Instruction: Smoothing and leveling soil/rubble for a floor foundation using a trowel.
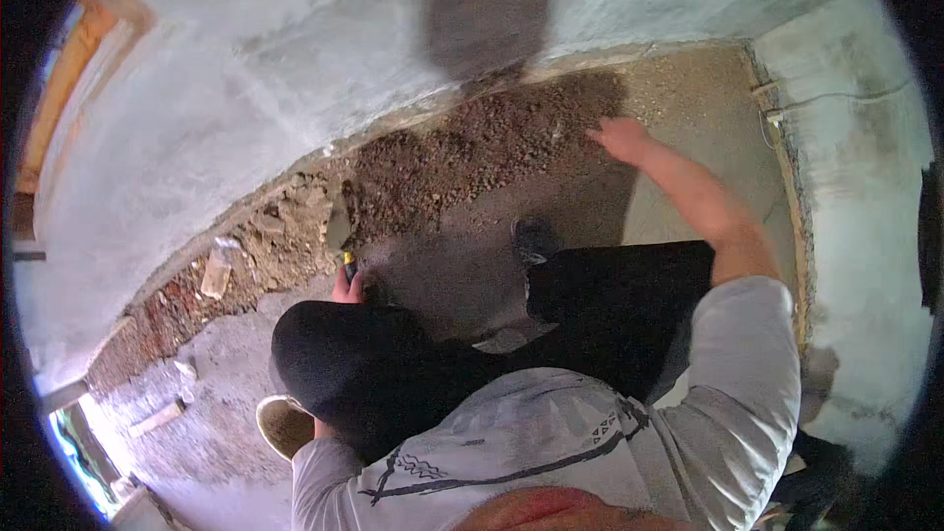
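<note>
A trowel (340, 228) is clamped in the left hand (345, 288)'s grip beside rubble (285, 214) along the wall (285, 49) — best worked in short, level strokes — while the right hand (623, 141), empty, fingers loosely apart, is held near gravel (462, 165).

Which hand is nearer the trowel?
Left. The left hand grips the trowel by its yellow-and-black handle. The right hand is well away, farther right at the gravel; whether it touches that is unclear.
</note>
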Tool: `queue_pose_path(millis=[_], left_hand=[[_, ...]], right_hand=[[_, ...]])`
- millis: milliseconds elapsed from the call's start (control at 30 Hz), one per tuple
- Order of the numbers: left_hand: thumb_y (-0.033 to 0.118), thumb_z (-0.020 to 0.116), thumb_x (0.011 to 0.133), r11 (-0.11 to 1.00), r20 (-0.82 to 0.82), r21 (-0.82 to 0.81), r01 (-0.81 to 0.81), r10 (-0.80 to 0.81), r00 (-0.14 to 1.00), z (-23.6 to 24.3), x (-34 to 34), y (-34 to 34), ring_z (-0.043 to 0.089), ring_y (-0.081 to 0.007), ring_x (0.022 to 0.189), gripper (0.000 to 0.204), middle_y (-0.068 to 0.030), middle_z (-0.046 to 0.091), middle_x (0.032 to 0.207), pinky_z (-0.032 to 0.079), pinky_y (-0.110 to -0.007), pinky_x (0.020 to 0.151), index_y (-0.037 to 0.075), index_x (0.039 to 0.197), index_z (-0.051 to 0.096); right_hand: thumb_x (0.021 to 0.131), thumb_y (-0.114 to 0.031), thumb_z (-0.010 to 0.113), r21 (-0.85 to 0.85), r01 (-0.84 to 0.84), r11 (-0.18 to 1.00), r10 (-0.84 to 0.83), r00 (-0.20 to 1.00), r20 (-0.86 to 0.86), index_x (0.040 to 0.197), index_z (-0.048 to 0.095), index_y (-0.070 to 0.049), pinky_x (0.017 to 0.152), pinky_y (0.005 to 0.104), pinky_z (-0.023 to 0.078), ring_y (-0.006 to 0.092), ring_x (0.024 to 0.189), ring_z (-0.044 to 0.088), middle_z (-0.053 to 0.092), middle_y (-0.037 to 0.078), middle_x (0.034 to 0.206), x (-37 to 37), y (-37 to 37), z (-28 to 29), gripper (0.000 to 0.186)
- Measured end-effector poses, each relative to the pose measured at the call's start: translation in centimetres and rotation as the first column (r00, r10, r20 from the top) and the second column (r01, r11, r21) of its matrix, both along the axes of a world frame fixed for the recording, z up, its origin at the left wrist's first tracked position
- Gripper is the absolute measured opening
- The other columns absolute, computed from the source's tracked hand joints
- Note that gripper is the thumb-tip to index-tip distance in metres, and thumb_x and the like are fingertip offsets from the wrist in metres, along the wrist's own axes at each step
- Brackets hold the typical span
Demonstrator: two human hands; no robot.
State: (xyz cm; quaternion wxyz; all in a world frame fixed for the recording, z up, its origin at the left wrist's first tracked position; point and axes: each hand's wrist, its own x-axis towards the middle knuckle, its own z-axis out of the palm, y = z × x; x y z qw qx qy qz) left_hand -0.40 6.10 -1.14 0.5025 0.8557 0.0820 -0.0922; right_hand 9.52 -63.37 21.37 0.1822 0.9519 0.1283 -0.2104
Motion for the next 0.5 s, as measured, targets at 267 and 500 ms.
queue_pose_path(millis=[267, 500], left_hand=[[0.02, 0.067, 0.091, 0.959, -0.159, 0.235, 0.16, -0.124, 0.979, 6.5, 3.1, 12.4, 0.064, -0.0195, 0.084, 0.047, -0.0108, 0.069, 0.093, 0.051, -0.033, 0.074, 0.0, 0.133, 0.057], [0.021, 0.064, 0.088, 0.624, -0.174, 0.492, 0.607, -0.613, 0.771, 30.8, 9.2, 10.5, 0.061, -0.0201, 0.07, 0.041, -0.01, 0.065, 0.082, 0.048, -0.036, 0.067, 0.001, 0.123, 0.062]], right_hand=[[0.096, -0.016, 0.058, 0.135, 0.306, 0.942, -0.272, 0.936, -0.225, 0.142, 0.058, -0.02, 0.098, 0.046, 0.053, 0.0344, 0.12, 0.063, 0.064, 0.014, 0.133, -8.0, -4.7, 4.7, 0.046], [0.102, -0.022, 0.054, 0.554, 0.764, 0.332, -0.813, 0.529, -0.243, 0.145, 0.053, -0.008, 0.103, 0.0433, 0.049, 0.0353, 0.123, 0.061, 0.062, 0.017, 0.137, -17.4, 0.8, -13.0, 0.046]])
